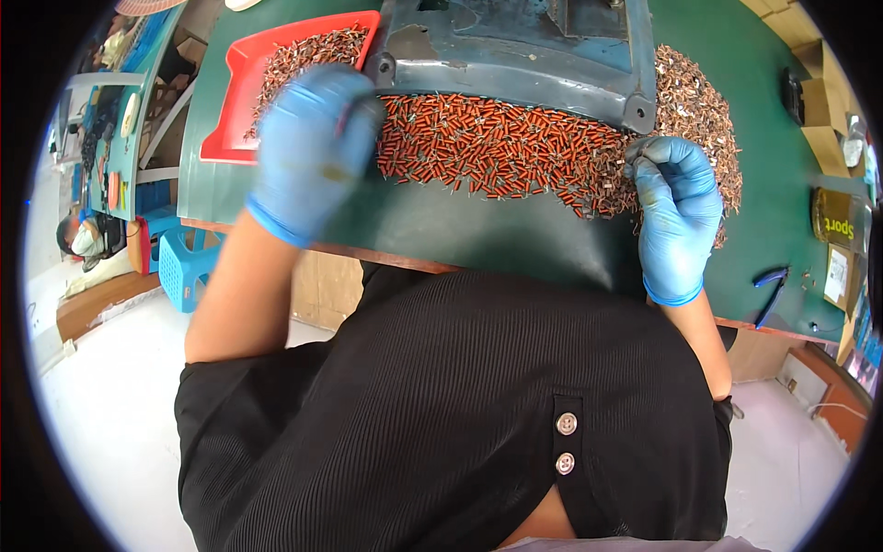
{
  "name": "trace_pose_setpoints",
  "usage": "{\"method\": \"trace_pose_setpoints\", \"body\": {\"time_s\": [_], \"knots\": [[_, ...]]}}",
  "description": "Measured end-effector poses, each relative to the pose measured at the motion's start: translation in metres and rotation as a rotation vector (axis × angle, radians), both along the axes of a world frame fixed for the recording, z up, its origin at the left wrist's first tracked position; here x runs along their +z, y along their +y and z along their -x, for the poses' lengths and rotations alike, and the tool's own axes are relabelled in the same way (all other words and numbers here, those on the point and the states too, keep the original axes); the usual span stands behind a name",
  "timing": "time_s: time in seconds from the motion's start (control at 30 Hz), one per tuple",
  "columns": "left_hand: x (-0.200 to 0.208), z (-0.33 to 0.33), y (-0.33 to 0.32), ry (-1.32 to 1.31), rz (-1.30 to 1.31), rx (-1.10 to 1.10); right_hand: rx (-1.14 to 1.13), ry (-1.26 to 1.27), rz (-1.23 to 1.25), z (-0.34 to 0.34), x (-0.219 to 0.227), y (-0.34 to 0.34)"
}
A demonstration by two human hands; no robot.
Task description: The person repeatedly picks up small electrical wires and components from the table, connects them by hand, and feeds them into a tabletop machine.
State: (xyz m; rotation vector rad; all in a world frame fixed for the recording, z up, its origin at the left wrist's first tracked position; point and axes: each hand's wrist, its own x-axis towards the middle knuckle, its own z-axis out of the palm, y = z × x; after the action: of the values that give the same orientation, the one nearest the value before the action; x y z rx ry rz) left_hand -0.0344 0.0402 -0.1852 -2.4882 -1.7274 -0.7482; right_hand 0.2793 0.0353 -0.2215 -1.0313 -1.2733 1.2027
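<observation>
My left hand [313, 152], in a blue glove, is over the near right side of a red scoop-shaped tray [223, 115]. Motion smears its fingers, and whether anything is in them cannot be made out. My right hand [676, 202], gloved the same way, has thumb and fingers pinched together at the right end of a spread of small orange-red cylinders [478, 147] with thin metal ends. Whatever sits between those fingertips is too small or hidden to name. Beside this hand lies a heap of small copper-brown metal parts [704, 120]; similar bits [326, 51] fill part of the tray.
A worn blue-grey metal machine base [515, 69] stands behind the cylinders on the green table [460, 221]. Blue-handled pliers [771, 293] lie at the right near cardboard boxes [823, 120]. A blue plastic stool [184, 267] stands on the floor at left. Another person [87, 237] is far left.
</observation>
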Motion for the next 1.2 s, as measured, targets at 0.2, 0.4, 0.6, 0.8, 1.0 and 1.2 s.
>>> {"method": "trace_pose_setpoints", "body": {"time_s": [0.2,0.4,0.6,0.8,1.0,1.2], "knots": [[-0.031,-0.040,-0.028,0.136,0.016,-0.015,-0.014,0.010,0.009,0.001,-0.001,-0.007],[-0.044,-0.051,-0.030,0.043,0.014,0.007,-0.001,-0.072,-0.020,-0.001,-0.003,-0.009],[-0.043,-0.059,-0.033,0.072,0.034,-0.028,0.440,-0.536,-0.432,0.003,0.012,-0.011],[-0.033,-0.056,-0.040,0.030,0.047,-0.158,0.584,-0.773,-0.490,0.019,0.006,-0.023],[-0.039,-0.050,-0.048,0.058,0.091,-0.203,0.432,-0.843,-0.578,0.035,-0.004,-0.030],[-0.042,-0.005,-0.070,-0.017,0.161,-0.180,0.576,-0.676,-0.586,0.062,-0.010,-0.039]]}}
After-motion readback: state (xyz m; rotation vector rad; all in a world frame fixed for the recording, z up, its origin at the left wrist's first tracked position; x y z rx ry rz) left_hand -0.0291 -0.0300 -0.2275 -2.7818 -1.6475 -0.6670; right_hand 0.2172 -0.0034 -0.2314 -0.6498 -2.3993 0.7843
